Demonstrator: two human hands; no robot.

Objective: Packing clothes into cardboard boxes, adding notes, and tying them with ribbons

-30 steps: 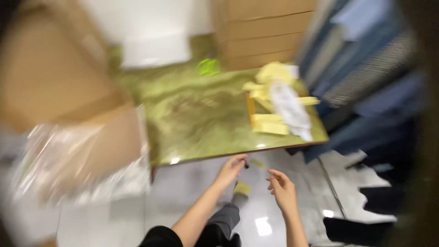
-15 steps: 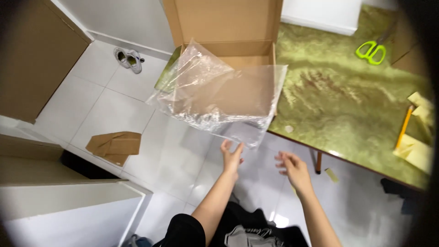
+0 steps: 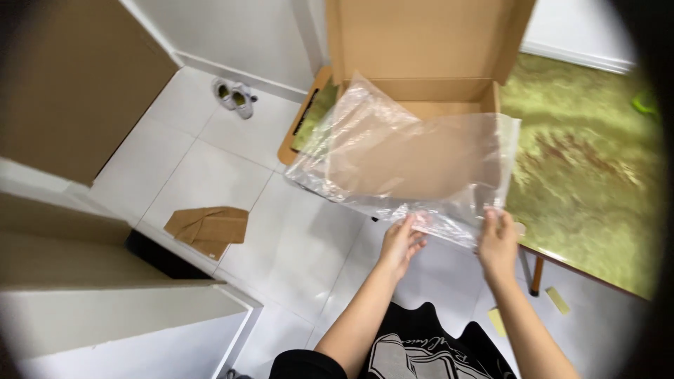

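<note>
Open brown cardboard box [image 3: 421, 49] on green marbled bench [image 3: 583, 161]; clear plastic bag [image 3: 414, 158] draped over, near edge pinched by left hand [image 3: 401, 242], right hand [image 3: 497, 242].

Clear plastic bag [image 3: 414, 161], brown cardboard box [image 3: 421, 49], green marbled table [image 3: 590, 175], white floor tiles [image 3: 210, 175]

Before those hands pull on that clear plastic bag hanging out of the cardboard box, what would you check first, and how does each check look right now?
1. Left hand has hold of the plastic bag edge: ok.
2. Right hand has hold of the same edge: ok.
3. Cardboard box lid is open: ok.
4. Box sits fully on the green table: not ok, its left end overhangs the edge.
5. Anything inside the bag: cannot tell.
6. Floor below free of trip hazards: not ok, folded brown paper and shoes lie there.
</note>
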